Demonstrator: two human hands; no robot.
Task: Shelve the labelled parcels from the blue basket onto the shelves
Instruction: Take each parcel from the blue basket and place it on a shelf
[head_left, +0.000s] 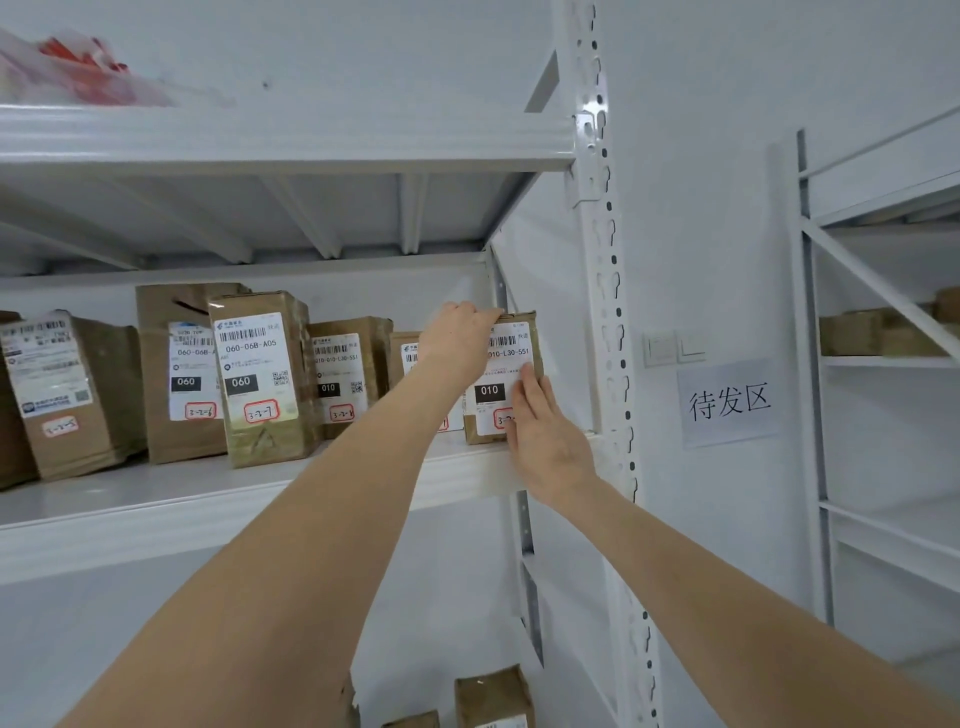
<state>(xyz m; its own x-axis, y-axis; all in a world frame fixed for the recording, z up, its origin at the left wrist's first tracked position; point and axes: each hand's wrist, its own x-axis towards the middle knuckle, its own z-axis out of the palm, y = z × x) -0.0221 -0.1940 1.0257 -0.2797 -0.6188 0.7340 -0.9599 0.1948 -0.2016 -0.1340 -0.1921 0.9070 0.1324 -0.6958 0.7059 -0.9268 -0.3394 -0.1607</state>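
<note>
Left hand (461, 338) grips the parcel (511, 349) top; right hand (543, 434) presses flat (fingers straight). Push squarely into the shelf (208, 512) corner.

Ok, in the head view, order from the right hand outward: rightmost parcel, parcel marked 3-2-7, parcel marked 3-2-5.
1. rightmost parcel, touching the right hand.
2. parcel marked 3-2-7, mid-shelf, to the left.
3. parcel marked 3-2-5, far left.

The brown parcel (491, 389) stands upright at the right end of the middle shelf (208, 514), white label facing out (it reads 010, with a red-edged sticker below). To its left, a row (260, 379) of like parcels stands upright, labels forward.
</note>
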